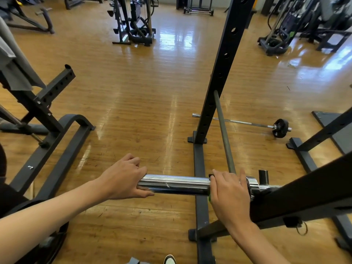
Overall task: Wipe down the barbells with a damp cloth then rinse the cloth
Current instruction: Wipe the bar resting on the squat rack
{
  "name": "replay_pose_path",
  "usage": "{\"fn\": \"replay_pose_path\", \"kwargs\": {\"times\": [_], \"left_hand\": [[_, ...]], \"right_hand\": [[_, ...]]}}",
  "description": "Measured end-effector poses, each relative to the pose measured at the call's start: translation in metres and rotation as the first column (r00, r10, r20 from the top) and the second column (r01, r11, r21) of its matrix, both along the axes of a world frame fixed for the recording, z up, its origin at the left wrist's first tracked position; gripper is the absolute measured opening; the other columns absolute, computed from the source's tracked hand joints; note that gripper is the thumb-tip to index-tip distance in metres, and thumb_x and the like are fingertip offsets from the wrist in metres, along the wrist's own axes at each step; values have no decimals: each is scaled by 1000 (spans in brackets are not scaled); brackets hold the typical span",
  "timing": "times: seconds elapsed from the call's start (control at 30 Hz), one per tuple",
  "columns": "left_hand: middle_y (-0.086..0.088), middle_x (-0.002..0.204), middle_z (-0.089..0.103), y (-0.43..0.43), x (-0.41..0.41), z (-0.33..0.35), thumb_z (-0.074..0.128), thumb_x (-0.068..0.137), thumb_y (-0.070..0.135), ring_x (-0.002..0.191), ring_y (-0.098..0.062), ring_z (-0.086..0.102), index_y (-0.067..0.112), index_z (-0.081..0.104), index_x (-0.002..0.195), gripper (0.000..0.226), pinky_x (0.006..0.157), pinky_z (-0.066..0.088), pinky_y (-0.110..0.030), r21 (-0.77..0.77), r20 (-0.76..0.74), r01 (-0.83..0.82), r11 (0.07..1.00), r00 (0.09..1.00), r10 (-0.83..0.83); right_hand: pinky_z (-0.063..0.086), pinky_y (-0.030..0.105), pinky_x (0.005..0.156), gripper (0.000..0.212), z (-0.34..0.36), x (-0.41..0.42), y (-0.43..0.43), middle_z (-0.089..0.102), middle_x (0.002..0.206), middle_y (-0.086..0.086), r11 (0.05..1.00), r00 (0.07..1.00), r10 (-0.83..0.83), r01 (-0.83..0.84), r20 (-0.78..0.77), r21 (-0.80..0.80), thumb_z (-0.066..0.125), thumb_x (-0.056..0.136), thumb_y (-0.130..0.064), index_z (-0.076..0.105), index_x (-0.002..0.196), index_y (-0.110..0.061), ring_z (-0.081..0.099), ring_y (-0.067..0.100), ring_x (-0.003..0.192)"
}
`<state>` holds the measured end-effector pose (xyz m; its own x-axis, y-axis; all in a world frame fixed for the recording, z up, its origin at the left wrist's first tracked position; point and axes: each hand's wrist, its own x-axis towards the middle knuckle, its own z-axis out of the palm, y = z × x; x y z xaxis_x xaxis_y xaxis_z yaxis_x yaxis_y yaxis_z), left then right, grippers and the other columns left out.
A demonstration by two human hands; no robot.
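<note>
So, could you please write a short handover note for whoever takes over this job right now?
Hands: the left hand grips the free end of the chrome sleeve. The right hand wraps a green item at its collar end, possibly the cloth, mostly hidden.
A second barbell lies on the floor beyond the rack upright.
Done: cannot tell.
Left: wipe this sleeve and the floor barbell, then rinse the cloth.

The barbell sleeve lies crosswise before me, my left hand round its 9 o'clock end, my right hand round its 3 o'clock end. Behind it at 1 o'clock stands a rack upright. Beyond, at 2 o'clock, another barbell lies on the floor.
</note>
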<state>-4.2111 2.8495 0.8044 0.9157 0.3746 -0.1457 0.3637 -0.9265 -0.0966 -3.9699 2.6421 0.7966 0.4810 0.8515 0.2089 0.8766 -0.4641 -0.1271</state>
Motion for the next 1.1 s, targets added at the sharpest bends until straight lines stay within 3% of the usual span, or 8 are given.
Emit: {"fn": "replay_pose_path", "kwargs": {"times": [0.17,0.33,0.53,0.67,0.77,0.87,1.03,1.1], "left_hand": [[12,86,51,0,1,2,21,81,93,83,-8,38,25,60,93,80,95,41,-29,-7,0,3,1000,1000,-3],[9,90,60,-3,2,6,29,81,91,83,-9,39,24,62,96,77,87,36,-27,9,17,6,1000,1000,-7],[10,95,58,-3,1,10,29,83,90,90,-10,42,24,59,99,74,85,31,-24,-22,-22,-8,1000,1000,7],[8,96,61,-3,1,10,28,84,89,91,-11,44,23,60,98,75,83,28,-23,-11,-29,2,1000,1000,-2],[8,96,62,-3,1,11,28,84,89,90,-11,45,23,61,99,75,83,26,-24,-10,-25,10,1000,1000,-10],[7,95,62,-3,2,9,28,85,89,89,-11,43,22,61,99,76,86,31,-26,-15,-25,8,1000,1000,-9],[8,89,62,-3,1,6,27,82,91,85,-11,45,22,62,93,78,80,27,-24,31,43,27,999,999,-28],[9,89,62,-4,-1,6,25,81,91,85,-11,45,23,63,95,79,80,27,-24,22,45,28,999,999,-29]], "right_hand": [[17,53,124,58,12,-47,52,50,59,-11,989,999,44,-45,-10,-139,8,103,-32,51,65,-26,47,11,58],[14,50,126,58,8,-82,67,67,74,-7,994,991,113,-113,-69,15,19,107,-36,70,82,-26,63,14,73],[29,56,118,37,-12,-33,4,66,118,-6,950,954,299,-298,1,93,39,103,-35,62,129,-21,62,14,115],[35,51,115,40,14,3,14,60,72,-12,993,995,52,-60,-82,-100,29,104,-32,60,78,-30,60,8,74],[50,48,98,24,32,-11,47,42,67,-7,933,985,57,-109,-161,-342,38,101,-15,46,79,-20,51,22,69],[56,40,72,30,35,-32,82,50,73,0,895,967,121,-204,-224,-396,36,103,-16,54,80,-19,60,27,77],[40,31,55,26,23,-77,95,50,61,-1,921,950,263,-298,-167,-251,48,95,-12,47,70,-20,46,23,55],[52,37,71,29,14,-78,79,59,64,-5,942,943,304,-318,-137,-102,38,96,-19,53,71,-23,48,19,57]]}}
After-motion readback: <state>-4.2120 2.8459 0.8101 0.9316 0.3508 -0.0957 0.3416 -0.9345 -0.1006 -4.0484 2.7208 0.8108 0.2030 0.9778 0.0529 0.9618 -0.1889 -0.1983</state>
